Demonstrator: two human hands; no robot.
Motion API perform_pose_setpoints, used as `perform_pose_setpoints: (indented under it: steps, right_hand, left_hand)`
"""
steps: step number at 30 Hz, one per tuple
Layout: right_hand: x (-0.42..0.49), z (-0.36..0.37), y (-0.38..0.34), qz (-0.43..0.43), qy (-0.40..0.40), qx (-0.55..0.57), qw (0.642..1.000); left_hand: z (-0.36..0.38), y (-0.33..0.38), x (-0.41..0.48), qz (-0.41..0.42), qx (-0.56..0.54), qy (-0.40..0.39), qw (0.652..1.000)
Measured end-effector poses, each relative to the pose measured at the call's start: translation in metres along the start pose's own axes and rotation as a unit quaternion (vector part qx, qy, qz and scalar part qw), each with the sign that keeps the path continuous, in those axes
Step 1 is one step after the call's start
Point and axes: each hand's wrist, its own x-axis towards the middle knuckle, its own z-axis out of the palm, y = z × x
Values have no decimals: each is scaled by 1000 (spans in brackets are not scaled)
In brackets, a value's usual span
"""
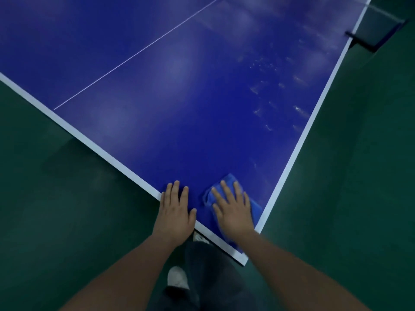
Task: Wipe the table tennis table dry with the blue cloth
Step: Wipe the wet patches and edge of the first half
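judged early: right hand [233, 207], grip wide and flat, pressing crumpled blue cloth [255, 205] on near corner of blue white-edged table tennis table [179, 86]; left hand [176, 212] flat alongside; wet streaks [260, 88] farther up unwiped.

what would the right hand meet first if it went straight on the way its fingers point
The right hand on the blue cloth faces open table; the way looks free, water droplets lying slightly right.

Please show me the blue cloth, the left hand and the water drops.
blue cloth [229, 178]: head view, its far corner.
left hand [176, 212]: head view, back of hand.
water drops [299, 108]: head view, one wet streak.
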Motion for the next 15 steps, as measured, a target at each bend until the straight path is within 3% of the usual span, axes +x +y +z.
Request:
perform_pose_setpoints:
  steps: [4,9,15]
  right_hand:
    - [-38,11,15,-48,-2,-44,998]
    - [-17,-3,61,-74,-23,-88,993]
    - [41,-17,53,-132,29,-114,984]
  left_hand:
    - [16,11,1,-31,-2,5,1000]
    - [26,25,6,-102,-19,-23,994]
    - [10,31,15,-135,-28,-118,983]
